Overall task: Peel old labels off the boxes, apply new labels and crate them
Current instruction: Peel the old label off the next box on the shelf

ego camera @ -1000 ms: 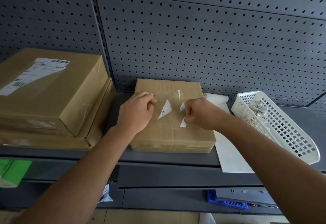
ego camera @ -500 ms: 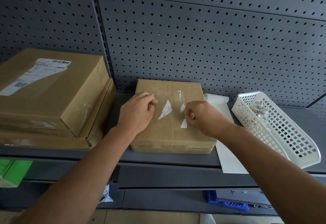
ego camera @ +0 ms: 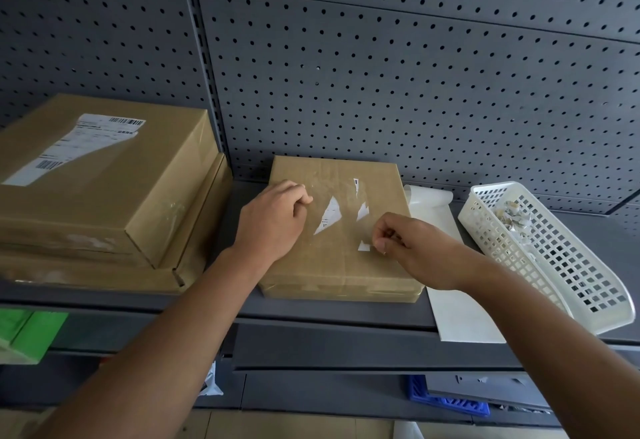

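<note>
Grey metal shelf, pegboard wall

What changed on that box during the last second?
The right hand drew back a little toward the near edge of the box, and its pinched fingertips are now beside the lowest label scrap. Whether it pulled any sliver off cannot be told. The left hand stayed curled on the box. The other scraps, the white basket and the stacked boxes stayed put.
</note>
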Tool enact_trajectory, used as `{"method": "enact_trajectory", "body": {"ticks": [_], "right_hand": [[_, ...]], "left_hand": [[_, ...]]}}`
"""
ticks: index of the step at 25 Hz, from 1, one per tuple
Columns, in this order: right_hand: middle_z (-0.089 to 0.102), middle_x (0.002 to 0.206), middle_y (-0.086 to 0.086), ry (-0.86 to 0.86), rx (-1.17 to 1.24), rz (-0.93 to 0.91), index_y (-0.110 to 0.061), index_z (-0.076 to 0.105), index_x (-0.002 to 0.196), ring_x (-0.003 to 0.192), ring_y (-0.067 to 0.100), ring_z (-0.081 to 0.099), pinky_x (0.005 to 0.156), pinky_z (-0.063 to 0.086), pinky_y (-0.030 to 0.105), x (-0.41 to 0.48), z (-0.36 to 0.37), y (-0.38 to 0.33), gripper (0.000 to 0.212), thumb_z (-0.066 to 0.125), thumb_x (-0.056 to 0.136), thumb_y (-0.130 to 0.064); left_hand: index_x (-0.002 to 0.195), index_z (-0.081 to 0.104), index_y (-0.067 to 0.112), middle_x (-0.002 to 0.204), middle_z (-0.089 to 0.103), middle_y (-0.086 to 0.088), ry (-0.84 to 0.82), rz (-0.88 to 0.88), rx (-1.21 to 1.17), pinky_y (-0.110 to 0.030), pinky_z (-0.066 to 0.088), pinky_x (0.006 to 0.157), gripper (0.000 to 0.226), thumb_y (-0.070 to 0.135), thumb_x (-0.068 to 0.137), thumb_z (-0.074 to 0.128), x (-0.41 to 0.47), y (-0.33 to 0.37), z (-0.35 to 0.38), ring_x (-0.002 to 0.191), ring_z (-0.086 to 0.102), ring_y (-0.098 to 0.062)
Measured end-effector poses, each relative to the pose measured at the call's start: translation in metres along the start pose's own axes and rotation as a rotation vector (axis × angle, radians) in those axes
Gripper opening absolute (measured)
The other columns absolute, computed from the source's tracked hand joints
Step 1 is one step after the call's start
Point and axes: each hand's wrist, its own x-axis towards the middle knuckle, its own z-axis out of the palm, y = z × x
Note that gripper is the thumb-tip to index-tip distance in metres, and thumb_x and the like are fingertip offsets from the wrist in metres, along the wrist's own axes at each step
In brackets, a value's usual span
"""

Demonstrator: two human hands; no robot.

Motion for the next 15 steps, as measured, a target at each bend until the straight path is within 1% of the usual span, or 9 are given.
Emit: {"method": "enact_trajectory", "body": {"ticks": [3, 4, 6, 7, 9, 11, 13, 15], "right_hand": [[0.055, 0.078, -0.011, -0.017, 0.045, 0.017, -0.026, 0.055, 0.090, 0.065, -0.001, 0.046, 0.061, 0.040, 0.012, -0.010, -0.003, -0.003, 0.013, 0.050, 0.100, -0.021], [0.057, 0.077, -0.010, -0.005, 0.093, 0.023, -0.025, 0.056, 0.089, 0.065, 0.000, 0.047, 0.061, 0.041, 0.013, -0.013, -0.006, -0.005, 0.013, 0.052, 0.100, -0.020], [0.062, 0.077, -0.008, 0.074, 0.219, 0.039, -0.024, 0.059, 0.087, 0.069, 0.005, 0.055, 0.065, 0.044, 0.015, -0.014, -0.012, -0.007, 0.014, 0.056, 0.098, -0.018], [0.065, 0.080, -0.008, 0.111, 0.244, 0.052, -0.025, 0.061, 0.087, 0.071, 0.006, 0.058, 0.068, 0.046, 0.017, -0.012, -0.014, -0.006, 0.013, 0.057, 0.097, -0.019], [0.070, 0.085, -0.006, 0.131, 0.247, 0.082, -0.025, 0.063, 0.088, 0.075, 0.009, 0.063, 0.074, 0.051, 0.025, -0.008, -0.012, -0.003, 0.010, 0.060, 0.096, -0.020], [0.072, 0.085, -0.001, 0.150, 0.327, 0.090, -0.018, 0.064, 0.090, 0.076, 0.014, 0.066, 0.078, 0.055, 0.032, -0.005, -0.007, 0.001, 0.006, 0.063, 0.095, -0.016], [0.072, 0.080, 0.008, 0.164, 0.462, 0.088, -0.007, 0.064, 0.091, 0.072, 0.017, 0.066, 0.074, 0.056, 0.031, -0.006, -0.007, 0.006, 0.002, 0.066, 0.092, -0.007], [0.072, 0.079, 0.013, 0.204, 0.556, 0.089, -0.003, 0.064, 0.089, 0.071, 0.021, 0.066, 0.070, 0.055, 0.029, -0.007, -0.014, 0.017, 0.006, 0.069, 0.088, -0.002]], "left_hand": [[0.102, 0.070, 0.024, 0.119, 0.065, 0.018, 0.000, -0.001, 0.006, -0.025, 0.042, 0.075, 0.025, 0.013, 0.096, 0.048, 0.000, 0.000, 0.000, 0.111, 0.056, -0.004], [0.102, 0.069, 0.025, 0.119, 0.064, 0.018, -0.005, -0.001, 0.016, -0.025, 0.042, 0.075, 0.025, 0.014, 0.097, 0.047, 0.001, 0.000, 0.000, 0.111, 0.055, -0.003], [0.103, 0.069, 0.025, 0.120, 0.063, 0.019, -0.012, -0.003, 0.046, -0.024, 0.041, 0.075, 0.026, 0.015, 0.097, 0.046, 0.001, -0.001, -0.001, 0.112, 0.054, -0.003], [0.103, 0.068, 0.026, 0.121, 0.063, 0.019, -0.009, -0.003, 0.055, -0.024, 0.041, 0.074, 0.026, 0.015, 0.098, 0.046, 0.001, -0.002, -0.001, 0.111, 0.054, -0.003], [0.103, 0.068, 0.026, 0.120, 0.063, 0.019, -0.005, 0.003, 0.061, -0.025, 0.043, 0.073, 0.024, 0.016, 0.098, 0.046, 0.000, -0.001, 0.000, 0.111, 0.055, -0.003], [0.104, 0.068, 0.026, 0.120, 0.063, 0.018, -0.019, 0.015, 0.074, -0.026, 0.045, 0.074, 0.023, 0.016, 0.098, 0.048, 0.000, 0.001, -0.001, 0.111, 0.056, -0.005], [0.108, 0.066, 0.024, 0.119, 0.062, 0.017, -0.047, 0.030, 0.122, -0.026, 0.044, 0.072, 0.022, 0.016, 0.097, 0.049, 0.001, 0.004, -0.003, 0.109, 0.057, -0.007], [0.109, 0.063, 0.023, 0.118, 0.060, 0.015, -0.071, 0.048, 0.173, -0.025, 0.038, 0.067, 0.020, 0.014, 0.097, 0.051, 0.002, 0.006, -0.006, 0.102, 0.058, -0.009]]}}
